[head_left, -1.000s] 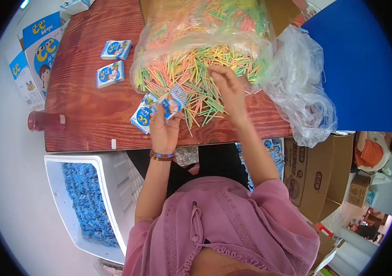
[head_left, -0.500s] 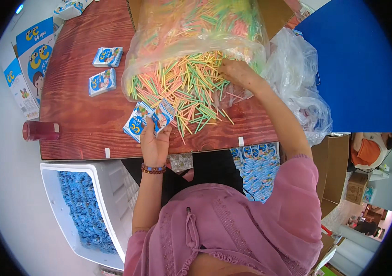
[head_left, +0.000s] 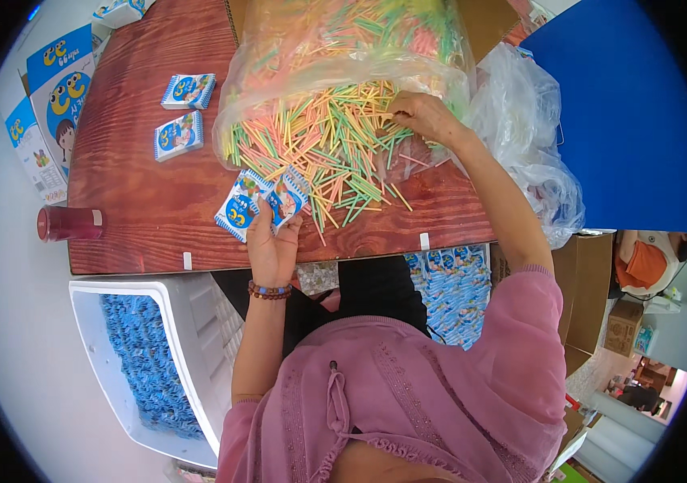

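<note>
My left hand is closed on blue-and-white snack packets, fanned out over the near edge of the table. Thin pastel sticks in pink, yellow and green spill in a loose pile from a large clear plastic bag. At the right side of that pile, my right hand has its fingertips pinched together among the sticks, seemingly on a few of them; the exact number is hidden. Two more blue-and-white packs lie farther left on the tabletop.
The reddish wooden table carries a pink cylindrical container at its left edge. A white bin full of blue packets stands below left. Crumpled clear plastic lies right of the bag; blue packets sit under the table.
My right hand has shifted slightly right at the pile, its fingertips now more drawn together. My left hand keeps its hold on the packets. The view has tilted a little.
</note>
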Demonstrator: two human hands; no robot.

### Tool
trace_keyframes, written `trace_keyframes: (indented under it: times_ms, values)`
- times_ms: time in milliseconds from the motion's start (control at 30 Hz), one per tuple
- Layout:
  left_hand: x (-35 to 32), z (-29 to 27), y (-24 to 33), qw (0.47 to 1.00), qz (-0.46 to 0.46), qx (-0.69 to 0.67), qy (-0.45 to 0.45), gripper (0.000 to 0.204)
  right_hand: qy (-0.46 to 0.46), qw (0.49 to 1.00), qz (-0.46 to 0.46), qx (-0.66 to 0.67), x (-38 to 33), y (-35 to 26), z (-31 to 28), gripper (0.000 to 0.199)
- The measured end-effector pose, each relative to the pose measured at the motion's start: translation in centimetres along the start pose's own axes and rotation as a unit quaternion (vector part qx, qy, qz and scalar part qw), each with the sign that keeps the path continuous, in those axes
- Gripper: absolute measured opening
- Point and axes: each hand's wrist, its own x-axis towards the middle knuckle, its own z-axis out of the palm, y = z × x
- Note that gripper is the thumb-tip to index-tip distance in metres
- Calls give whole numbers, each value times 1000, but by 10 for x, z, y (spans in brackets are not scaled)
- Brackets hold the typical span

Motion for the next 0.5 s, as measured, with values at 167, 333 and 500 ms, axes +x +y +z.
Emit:
trace_keyframes:
  times_ms: [167,333,500]
  values:
    - [1,17,-3,1000,-1,-7,-14,23,109,914,234,313,-12,-5,2,13]
    - [10,10,-10,997,-3,-53,-53,19,190,753,299,554,1,-96,-14,6]
    - [12,18,-6,996,2,-66,-53,18,292,604,226,707,11,-186,-3,4]
